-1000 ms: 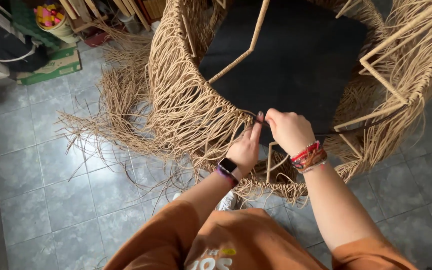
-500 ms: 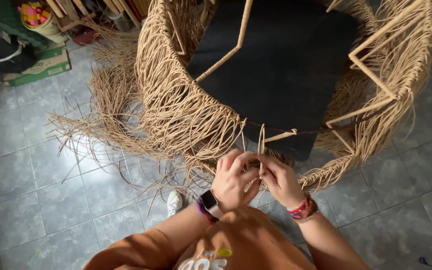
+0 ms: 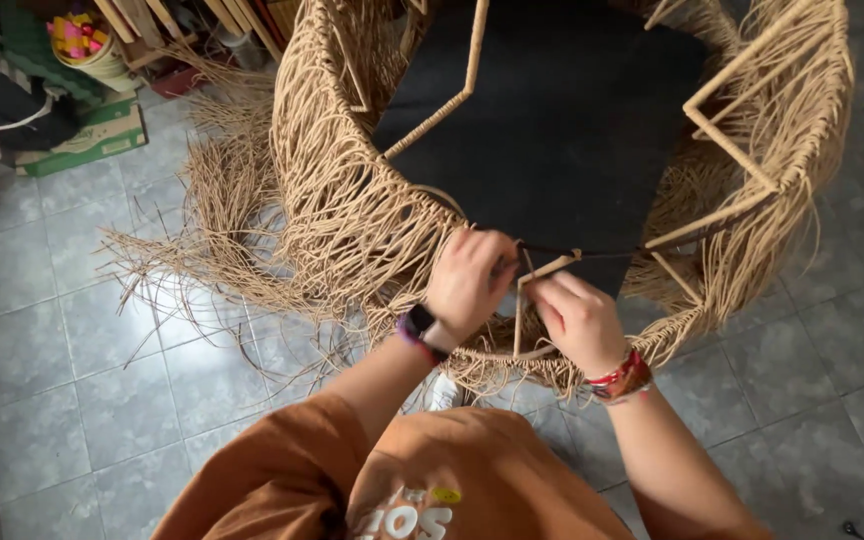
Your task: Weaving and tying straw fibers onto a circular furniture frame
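Work piece: large round basket-like frame of tan woven rattan strands, standing on the grey tiled floor, open top facing the camera, dark black pad lying inside.
Spot being worked: near rim of the frame, at a short upright pale cane strut crossing a thin dark rim wire.
Left hand: curling over the rim just left of the strut, fingers pressed together around strands there; exactly what is being pinched, hidden by the knuckles.
Right hand: closing on the strut from its right side, fingertips pinching at or just beside it; contact point too small to tell.
Key relation: strut standing between the two grips, long axis running toward and away from the body, both hands about equally near, touching or nearly touching each other across it.
Wrists: dark watch with purple band on the left, red beaded bracelets on the right.
Around the frame: loose unwoven strand ends fanning out over the floor to the left; bare cane spokes crossing the far right side.
Further off: green flat box and a pale bucket of coloured bits at the upper left.
Nearest the camera: orange shirt filling the bottom.
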